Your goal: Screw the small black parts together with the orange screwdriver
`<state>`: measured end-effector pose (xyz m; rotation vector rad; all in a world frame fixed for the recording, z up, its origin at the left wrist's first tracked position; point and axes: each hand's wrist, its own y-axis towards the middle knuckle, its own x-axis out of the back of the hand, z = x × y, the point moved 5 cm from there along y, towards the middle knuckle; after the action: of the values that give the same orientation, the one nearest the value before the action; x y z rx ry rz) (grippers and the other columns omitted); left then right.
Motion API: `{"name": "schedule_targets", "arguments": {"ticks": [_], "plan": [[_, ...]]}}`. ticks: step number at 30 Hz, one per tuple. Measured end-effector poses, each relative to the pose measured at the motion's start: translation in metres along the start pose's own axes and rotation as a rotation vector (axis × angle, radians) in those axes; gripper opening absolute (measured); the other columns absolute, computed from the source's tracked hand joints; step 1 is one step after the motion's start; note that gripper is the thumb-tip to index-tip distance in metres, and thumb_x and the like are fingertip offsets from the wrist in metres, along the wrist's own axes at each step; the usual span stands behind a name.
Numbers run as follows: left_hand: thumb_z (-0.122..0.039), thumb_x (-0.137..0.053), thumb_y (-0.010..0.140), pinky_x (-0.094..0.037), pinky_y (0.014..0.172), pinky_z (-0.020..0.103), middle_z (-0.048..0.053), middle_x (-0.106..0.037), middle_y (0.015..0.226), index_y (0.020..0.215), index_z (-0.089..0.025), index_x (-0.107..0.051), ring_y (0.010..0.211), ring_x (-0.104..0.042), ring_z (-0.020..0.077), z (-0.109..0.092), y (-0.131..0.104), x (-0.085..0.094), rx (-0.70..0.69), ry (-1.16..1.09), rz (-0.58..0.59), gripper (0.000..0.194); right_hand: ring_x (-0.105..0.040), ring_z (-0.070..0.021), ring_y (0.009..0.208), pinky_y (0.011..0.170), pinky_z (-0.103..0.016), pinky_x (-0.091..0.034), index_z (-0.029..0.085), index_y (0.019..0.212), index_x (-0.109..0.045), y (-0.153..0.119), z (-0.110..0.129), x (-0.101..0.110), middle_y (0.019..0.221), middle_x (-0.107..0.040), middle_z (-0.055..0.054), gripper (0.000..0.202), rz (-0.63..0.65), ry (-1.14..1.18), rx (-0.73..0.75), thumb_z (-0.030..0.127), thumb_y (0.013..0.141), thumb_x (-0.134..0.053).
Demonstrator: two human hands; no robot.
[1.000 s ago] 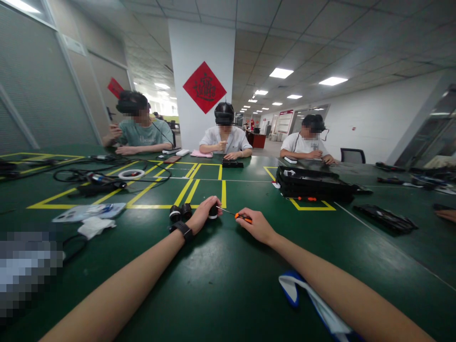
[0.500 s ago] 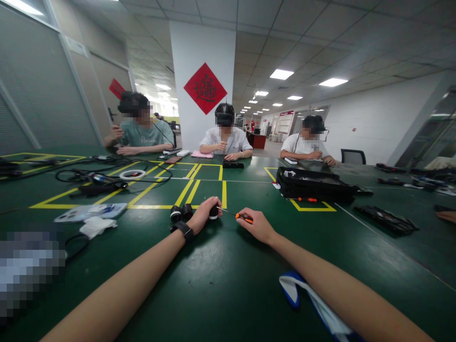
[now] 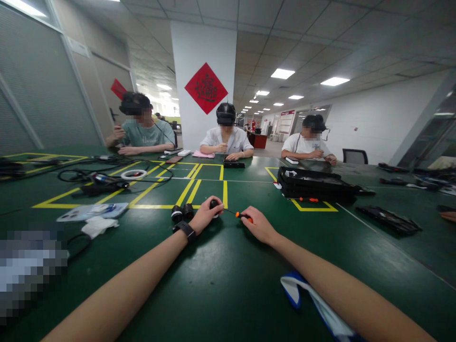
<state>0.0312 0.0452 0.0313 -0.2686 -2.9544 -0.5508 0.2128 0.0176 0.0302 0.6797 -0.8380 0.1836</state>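
Observation:
My left hand (image 3: 205, 213) is closed around a small round black part with a pale band (image 3: 214, 204), held at the tabletop; its exact kind I cannot make out. My right hand (image 3: 259, 225) grips an orange and black screwdriver (image 3: 245, 217) by its handle. The thin shaft points left, and its tip reaches the black part by my left fingers. Beside my left wrist stand two similar black round parts (image 3: 176, 213), one showing a white band. A dark watch is strapped to that wrist.
On the green table (image 3: 213, 294), a black open case (image 3: 317, 184) stands right of centre, orange pieces (image 3: 308, 199) before it. Cables (image 3: 103, 183), a white ring (image 3: 133, 174) and crumpled tissue (image 3: 99, 227) lie left. A blue-white cloth (image 3: 313, 299) lies by my right forearm. Three people sit opposite.
The screwdriver handle has turned in my right fingers, showing more black now. Both hands keep nearly the same place, and the whole view has shifted slightly.

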Motion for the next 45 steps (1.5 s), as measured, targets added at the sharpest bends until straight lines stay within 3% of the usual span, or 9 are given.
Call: {"name": "schedule_targets", "arguments": {"ticks": [7, 14, 24, 30, 37, 41, 45], "plan": [[-0.038, -0.058, 0.069, -0.040, 0.056, 0.021, -0.003, -0.055, 0.067, 0.081, -0.018, -0.050, 0.058, -0.050, 0.0087, 0.0005, -0.0007, 0.0005, 0.013, 0.022, -0.009, 0.025, -0.050, -0.0140, 0.084, 0.078, -0.028, -0.039, 0.018, 0.096, -0.055, 0.0002, -0.0009, -0.0016, 0.090, -0.055, -0.003, 0.020, 0.007, 0.103, -0.010, 0.022, 0.077, -0.053], [-0.040, -0.057, 0.069, -0.040, 0.056, 0.021, -0.002, -0.055, 0.066, 0.081, -0.018, -0.051, 0.058, -0.050, 0.0088, -0.0031, -0.0019, -0.0002, 0.035, -0.021, -0.014, 0.026, -0.048, -0.0143, 0.082, 0.077, -0.029, -0.038, 0.016, 0.080, -0.057, 0.0012, -0.0026, -0.0010, 0.084, -0.052, -0.004, 0.016, 0.004, 0.017, -0.033, 0.021, 0.083, -0.042], [-0.039, -0.058, 0.068, -0.040, 0.056, 0.021, -0.003, -0.054, 0.066, 0.081, -0.018, -0.050, 0.057, -0.051, 0.0085, -0.0008, -0.0014, 0.0012, 0.045, -0.040, -0.025, 0.026, -0.048, -0.0155, 0.085, 0.078, -0.030, -0.038, 0.017, 0.095, -0.054, 0.0011, -0.0022, -0.0014, 0.091, -0.054, -0.004, 0.019, -0.015, 0.050, -0.032, 0.021, 0.077, -0.051], [-0.040, -0.056, 0.070, -0.039, 0.054, 0.021, -0.002, -0.054, 0.065, 0.081, -0.018, -0.050, 0.057, -0.050, 0.0091, -0.0022, -0.0014, 0.0005, 0.039, -0.017, -0.019, 0.025, -0.047, -0.0147, 0.082, 0.076, -0.029, -0.037, 0.016, 0.083, -0.057, 0.0010, -0.0032, -0.0017, 0.085, -0.053, -0.005, 0.014, -0.011, -0.005, -0.043, 0.017, 0.080, -0.044], [-0.038, -0.055, 0.071, -0.039, 0.056, 0.022, -0.003, -0.054, 0.062, 0.081, -0.017, -0.050, 0.056, -0.050, 0.0088, -0.0023, -0.0019, -0.0003, 0.009, -0.048, -0.008, 0.024, -0.048, -0.0155, 0.083, 0.077, -0.030, -0.038, 0.017, 0.091, -0.054, 0.0012, -0.0045, -0.0023, 0.088, -0.053, -0.004, 0.016, -0.016, 0.030, -0.033, 0.020, 0.076, -0.052], [-0.037, -0.055, 0.071, -0.039, 0.056, 0.021, -0.003, -0.054, 0.062, 0.082, -0.018, -0.050, 0.056, -0.050, 0.0087, -0.0009, -0.0016, -0.0002, -0.002, -0.046, -0.004, 0.022, -0.048, -0.0154, 0.088, 0.081, -0.030, -0.037, 0.017, 0.096, -0.054, 0.0013, -0.0045, -0.0026, 0.093, -0.054, -0.005, 0.019, -0.019, 0.051, -0.043, 0.024, 0.081, -0.047], [-0.037, -0.054, 0.072, -0.040, 0.056, 0.021, -0.003, -0.054, 0.063, 0.084, -0.018, -0.050, 0.058, -0.051, 0.0094, 0.0014, -0.0012, -0.0001, 0.011, -0.047, 0.002, 0.022, -0.048, -0.0148, 0.086, 0.079, -0.030, -0.038, 0.016, 0.089, -0.055, 0.0009, -0.0049, -0.0012, 0.089, -0.053, -0.005, 0.016, -0.022, 0.038, -0.041, 0.022, 0.083, -0.041]]}}
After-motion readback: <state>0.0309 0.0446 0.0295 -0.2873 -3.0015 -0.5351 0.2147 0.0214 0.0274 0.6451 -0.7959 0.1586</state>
